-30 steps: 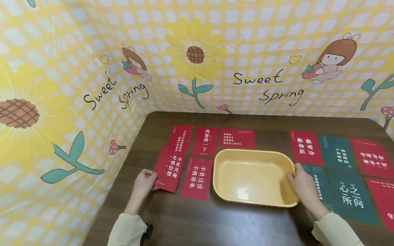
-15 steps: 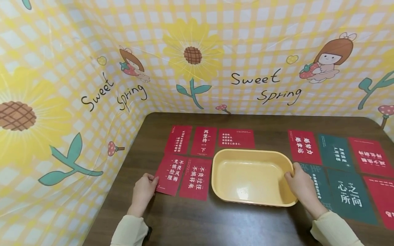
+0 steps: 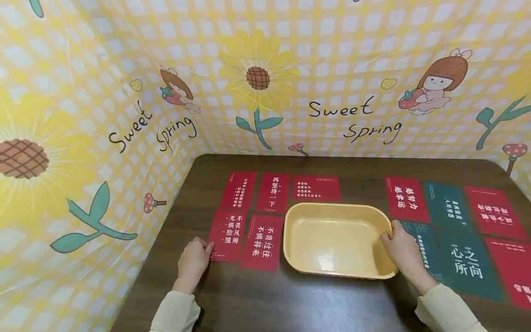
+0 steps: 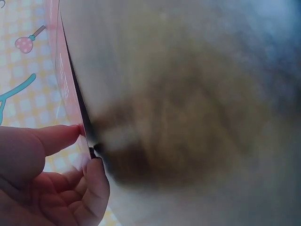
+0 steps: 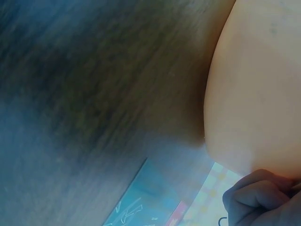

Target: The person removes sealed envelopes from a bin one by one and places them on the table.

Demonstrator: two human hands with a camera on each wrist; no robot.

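My left hand (image 3: 192, 263) pinches the near left corner of a red card (image 3: 226, 236) with white characters, at the left end of the near row. In the left wrist view, the thumb is on the face of that card (image 4: 63, 77) and curled fingers are at its edge, with a dark gap showing under it. My right hand (image 3: 404, 253) grips the right end of a yellow plastic tub (image 3: 332, 240), thumb over the rim and fingers outside. Nothing lies in the tub. Its side wall (image 5: 254, 94) fills the right of the right wrist view.
Several other red cards, such as one (image 3: 260, 242) beside the tub, lie left and behind it. Red and green cards, including a large green one (image 3: 469, 265), spread out on the right. A checked cloth (image 3: 332, 60) hangs behind the brown table (image 3: 257, 304).
The left hand's red card has moved slightly nearer the person, off the card behind it, and its near edge has come down to line up with its neighbour. The right hand keeps its grip.
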